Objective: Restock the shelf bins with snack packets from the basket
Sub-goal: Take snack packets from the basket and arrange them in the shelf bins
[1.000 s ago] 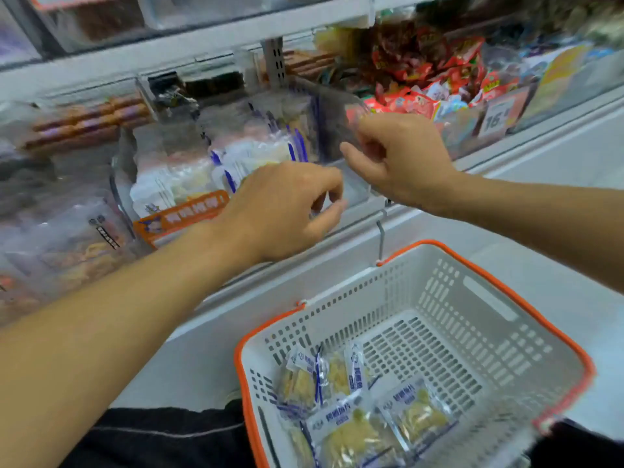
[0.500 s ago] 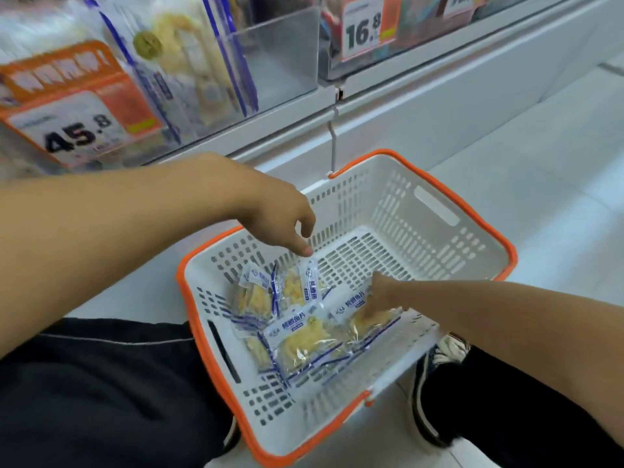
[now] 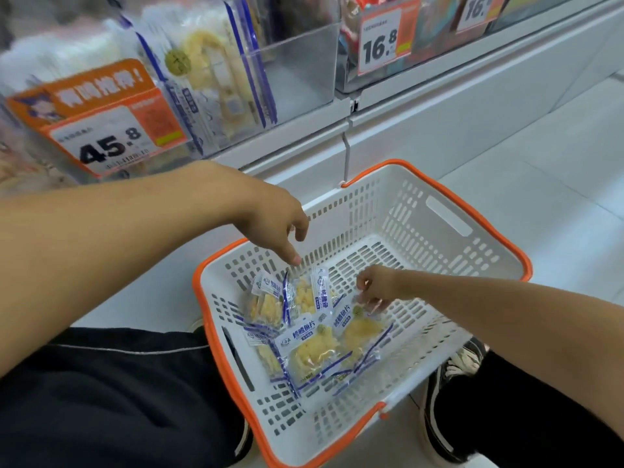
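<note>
From the head view, little had shifted since half a second before: both hands were already down in the basket then, and the right hand had since drawn back off the packet it was pressing, so that its fingers now curled at that packet's upper edge. The left hand hung much where it had been, only a touch closer to the pile.

The snack packets lay in a loose heap on the basket floor, toward the near left corner. The two front ones lay flat, printed side up, their long axes running roughly from the person toward the shelf; two behind them stood half on edge, leaning against each other.

The left arm came in from the left, wrist bent down, forefinger stretched toward the top of the leaning packets, the other fingers loosely curled; its grip was apart and held nothing. The right arm reached across from the right, fingers bent over the corner of the right-hand packet; whether that grip had actually closed on the wrapper I couldn't tell.

Above, the shelf bin held more of the same packets behind a price tag reading 45.8.
</note>
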{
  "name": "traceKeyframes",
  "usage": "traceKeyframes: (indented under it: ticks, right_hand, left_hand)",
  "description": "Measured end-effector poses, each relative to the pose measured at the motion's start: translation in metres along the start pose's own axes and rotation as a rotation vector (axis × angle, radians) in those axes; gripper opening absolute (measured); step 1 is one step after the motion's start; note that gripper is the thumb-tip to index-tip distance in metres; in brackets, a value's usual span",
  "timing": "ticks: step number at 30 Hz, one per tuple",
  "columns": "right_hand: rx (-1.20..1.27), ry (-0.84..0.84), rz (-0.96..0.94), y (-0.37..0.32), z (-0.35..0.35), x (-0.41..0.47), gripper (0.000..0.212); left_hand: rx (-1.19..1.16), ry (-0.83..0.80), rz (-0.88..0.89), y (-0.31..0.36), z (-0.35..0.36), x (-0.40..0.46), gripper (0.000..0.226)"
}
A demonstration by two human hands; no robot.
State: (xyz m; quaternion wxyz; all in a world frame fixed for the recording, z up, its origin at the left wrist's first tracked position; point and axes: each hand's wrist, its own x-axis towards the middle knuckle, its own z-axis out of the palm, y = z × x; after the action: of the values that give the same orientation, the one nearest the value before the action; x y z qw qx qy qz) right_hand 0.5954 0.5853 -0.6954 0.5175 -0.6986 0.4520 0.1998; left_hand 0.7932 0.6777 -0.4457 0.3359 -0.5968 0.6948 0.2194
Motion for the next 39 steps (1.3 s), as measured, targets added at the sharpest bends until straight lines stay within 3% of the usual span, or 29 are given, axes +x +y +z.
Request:
traceKeyframes:
  ticks: [3, 6, 7, 8, 10, 12, 15, 17, 18, 21, 23, 27, 30, 34, 37, 39]
  right_hand:
    - [-0.062, -0.059, -0.207, -0.065, -0.055, -0.042, 0.03]
    - [-0.172, -0.032, -0.451, -0.158, -0.125, -0.117, 0.03]
    - [-0.169, 0.021, -0.541, -0.189, -0.145, -0.145, 0.031]
    - [-0.166, 0.105, -0.637, -0.216, -0.163, -0.174, 0.031]
    - [-0.155, 0.272, -0.817, -0.257, -0.187, -0.223, 0.026]
    - [-0.211, 0.325, -0.906, -0.282, -0.204, -0.254, 0.026]
    - [-0.468, 0.333, -0.849, -0.304, -0.211, -0.266, 0.017]
    - [-0.561, 0.445, -0.847, -0.32, -0.211, -0.263, 0.01]
    - [-0.614, 0.548, -0.885, -0.327, -0.212, -0.262, 0.007]
    - [-0.968, 0.954, -0.867, -0.34, -0.222, -0.262, 0.012]
    - [-1.111, 1.105, -0.705, -0.341, -0.223, -0.254, 0.014]
    - [-1.203, 1.132, -0.626, -0.348, -0.206, -0.209, 0.022]
    - [-1.169, 1.185, -0.665, -0.365, -0.209, -0.19, 0.024]
    - [-1.194, 1.091, -0.648, -0.382, -0.209, -0.189, 0.017]
    - [-1.259, 1.161, -0.566, -0.379, -0.202, -0.183, 0.027]
    - [-1.257, 1.123, -0.507, -0.38, -0.203, -0.175, 0.031]
  left_hand:
    - [-0.092, 0.188, -0.024, -0.005, -0.01, -0.002, 0.083]
    - [-0.426, 0.447, -0.053, -0.013, -0.024, -0.012, 0.107]
    - [-0.615, 0.503, -0.036, -0.016, -0.028, -0.017, 0.101]
    - [-0.821, 0.559, 0.001, -0.02, -0.032, -0.023, 0.08]
    - [-1.172, 0.699, 0.097, -0.022, -0.041, -0.038, 0.024]
    - [-1.336, 0.922, 0.107, -0.024, -0.052, -0.053, 0.01]
    - [-1.275, 1.308, 0.012, -0.032, -0.065, -0.068, 0.012]
    - [-1.089, 1.469, -0.095, -0.043, -0.067, -0.076, 0.016]
    - [-0.927, 1.524, -0.196, -0.049, -0.066, -0.079, 0.031]
    - [-0.447, 1.4, -0.506, -0.072, -0.053, -0.08, 0.08]
    - [-0.25, 1.222, -0.569, -0.082, -0.046, -0.077, 0.084]
    - [-0.212, 1.039, -0.59, -0.094, -0.044, -0.066, 0.067]
    - [-0.215, 1.046, -0.593, -0.098, -0.05, -0.067, 0.045]
    - [-0.21, 1.051, -0.586, -0.099, -0.048, -0.072, 0.046]
    - [-0.17, 1.05, -0.586, -0.1, -0.045, -0.07, 0.043]
    - [-0.158, 1.063, -0.59, -0.101, -0.045, -0.068, 0.039]
